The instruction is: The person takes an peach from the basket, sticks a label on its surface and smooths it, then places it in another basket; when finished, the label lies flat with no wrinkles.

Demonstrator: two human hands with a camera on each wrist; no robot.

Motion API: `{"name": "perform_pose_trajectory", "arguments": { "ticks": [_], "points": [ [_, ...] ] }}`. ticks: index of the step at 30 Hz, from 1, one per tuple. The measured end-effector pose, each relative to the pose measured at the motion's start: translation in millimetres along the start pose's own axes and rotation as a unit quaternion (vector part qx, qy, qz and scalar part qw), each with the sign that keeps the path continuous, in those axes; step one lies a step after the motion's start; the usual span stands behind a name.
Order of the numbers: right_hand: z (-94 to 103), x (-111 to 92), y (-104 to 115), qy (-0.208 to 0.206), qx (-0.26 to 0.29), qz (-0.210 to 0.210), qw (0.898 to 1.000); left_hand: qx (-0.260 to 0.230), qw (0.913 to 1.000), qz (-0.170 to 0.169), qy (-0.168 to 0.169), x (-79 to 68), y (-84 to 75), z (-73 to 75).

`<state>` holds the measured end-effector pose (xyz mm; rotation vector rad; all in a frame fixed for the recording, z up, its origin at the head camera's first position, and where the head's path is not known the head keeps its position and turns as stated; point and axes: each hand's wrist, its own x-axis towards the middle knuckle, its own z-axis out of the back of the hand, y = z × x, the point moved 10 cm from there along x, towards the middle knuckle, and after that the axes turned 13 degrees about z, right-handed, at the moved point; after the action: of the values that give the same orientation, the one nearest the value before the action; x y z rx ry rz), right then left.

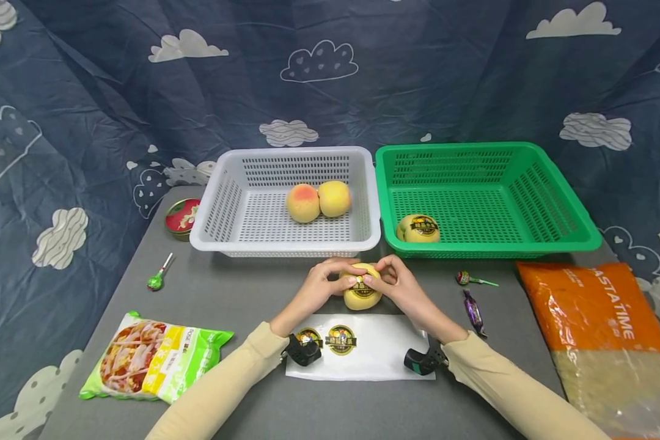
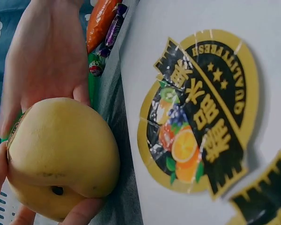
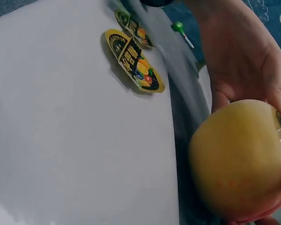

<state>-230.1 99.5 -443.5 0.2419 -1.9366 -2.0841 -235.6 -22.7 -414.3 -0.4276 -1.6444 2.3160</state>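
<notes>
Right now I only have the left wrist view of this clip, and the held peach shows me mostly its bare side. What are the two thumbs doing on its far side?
Observer: In the head view, the left hand and right hand hold the held peach with both thumbs on its black-and-gold label.

Operator: Is there fruit without a label?

Observer: Two peaches with no label showing sit side by side in the white basket.

Operator: And a labelled one besides the one in hand?

Observer: Yes, a labelled peach in the near left corner of the green basket.
</notes>
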Motion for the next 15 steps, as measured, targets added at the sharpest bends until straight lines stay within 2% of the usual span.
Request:
{"name": "perform_pose_trajectory", "arguments": {
  "ticks": [4, 8, 10, 15],
  "points": [
    [4.4, 4, -10, -0.023, 0.022, -0.010, 0.999, -0.010, 0.9999, 0.000, 0.001, -9.6, -20.1, 1.6],
    [5.7, 4, -10, -0.023, 0.055, -0.017, 0.998, -0.003, 0.9999, -0.010, -0.002, -11.8, -24.3, 1.0],
    [5.6, 3, -9, -0.016, 0.069, -0.016, 0.997, -0.002, 1.0000, -0.010, 0.001, -11.8, -23.0, 0.7],
    [3.6, 0, -12, 0.008, 0.098, -0.017, 0.995, 0.013, 0.9998, -0.008, 0.013, -3.0, -0.4, -1.5]
  ]
}}
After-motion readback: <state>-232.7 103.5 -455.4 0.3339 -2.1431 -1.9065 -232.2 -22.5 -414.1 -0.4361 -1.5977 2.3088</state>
